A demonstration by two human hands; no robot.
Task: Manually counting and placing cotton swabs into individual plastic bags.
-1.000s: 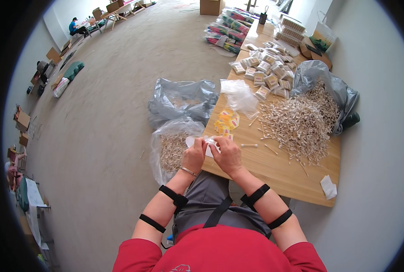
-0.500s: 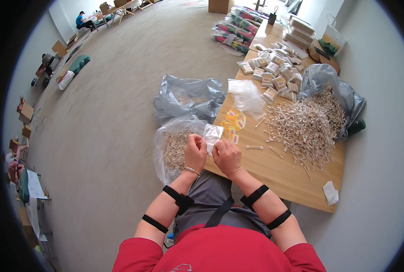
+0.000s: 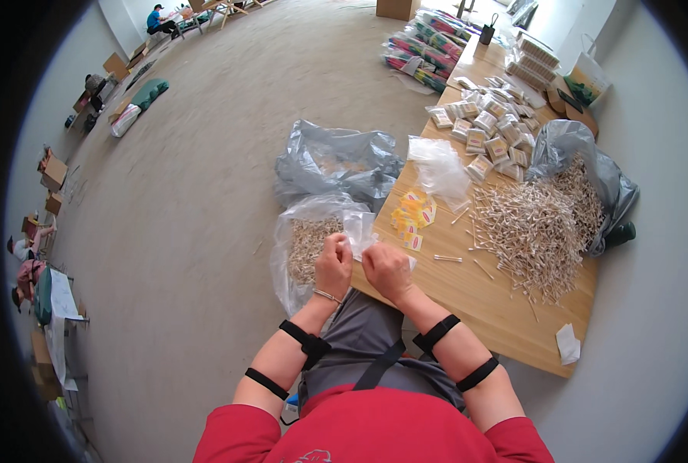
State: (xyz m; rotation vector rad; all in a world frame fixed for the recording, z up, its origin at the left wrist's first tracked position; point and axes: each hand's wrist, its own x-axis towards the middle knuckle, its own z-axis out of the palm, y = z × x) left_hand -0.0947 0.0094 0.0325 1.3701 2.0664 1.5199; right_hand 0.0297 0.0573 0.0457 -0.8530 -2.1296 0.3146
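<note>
My left hand (image 3: 333, 265) and my right hand (image 3: 386, 270) are close together at the near left corner of the wooden table (image 3: 467, 293). Both pinch a small clear plastic packet (image 3: 362, 234) held between them. Just left of the hands, a clear plastic bag (image 3: 307, 243) hangs at the table's edge with pale sticks inside. A big heap of cotton swabs (image 3: 533, 228) lies on the table to the right. Small yellow packs (image 3: 412, 217) sit just beyond my hands.
A grey plastic bag (image 3: 336, 162) lies on the floor past the clear one, another grey bag (image 3: 583, 166) holds swabs on the table. Several small boxes (image 3: 487, 131) fill the far table. A white paper scrap (image 3: 568, 343) lies near the right corner. People sit far off (image 3: 159, 17).
My hands have moved left and nearer to me, from the table top to its left edge above the clear bag, still holding the small packet.
</note>
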